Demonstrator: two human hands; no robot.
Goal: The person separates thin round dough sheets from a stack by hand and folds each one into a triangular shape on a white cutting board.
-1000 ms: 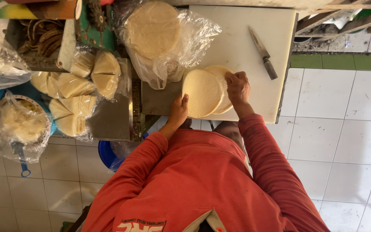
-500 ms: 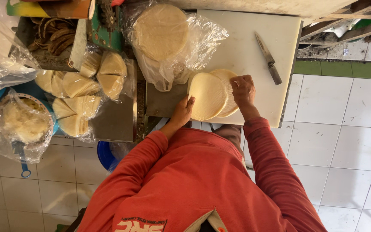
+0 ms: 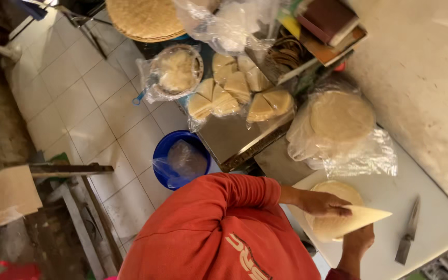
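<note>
light: soft, even daylight | brightest: wall beyond the hands | dim: floor corner farthest from them | shadows: faint | blur: slight overall
</note>
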